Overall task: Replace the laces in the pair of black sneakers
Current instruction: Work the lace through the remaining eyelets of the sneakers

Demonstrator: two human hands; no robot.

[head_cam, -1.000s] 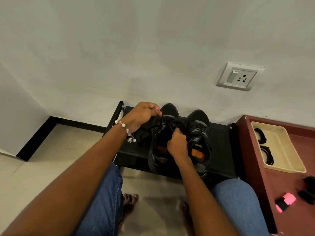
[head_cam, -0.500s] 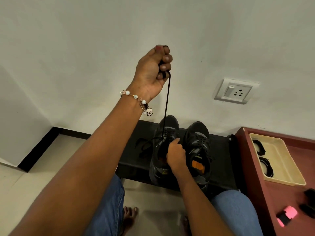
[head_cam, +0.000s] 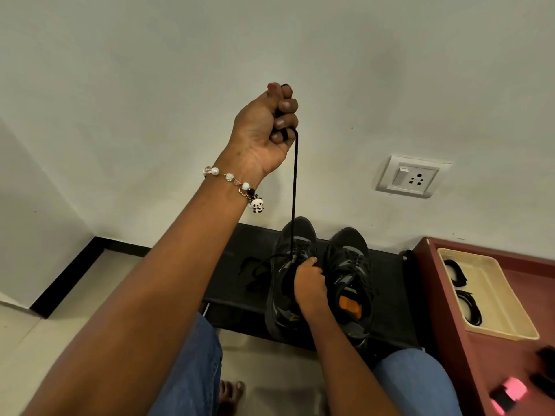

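Two black sneakers stand side by side on a low black rack (head_cam: 387, 283), toes to the wall. My left hand (head_cam: 267, 127) is raised high against the wall and grips a black lace (head_cam: 293, 190), pulled taut straight up from the left sneaker (head_cam: 288, 253). My right hand (head_cam: 309, 283) grips the left sneaker at its tongue and eyelets. A slack end of the lace lies on the rack left of that shoe. The right sneaker (head_cam: 350, 265) is laced and shows an orange insole.
A red-brown table (head_cam: 495, 355) stands at the right with a cream tray (head_cam: 498, 298) holding coiled black laces (head_cam: 458, 273). A wall socket (head_cam: 408, 177) is above. My knees in jeans and bare feet are below the rack.
One second ago my left hand was low at the shoe's toe; it has risen high, drawing the lace out taut. Since half a second ago it has hardly moved.
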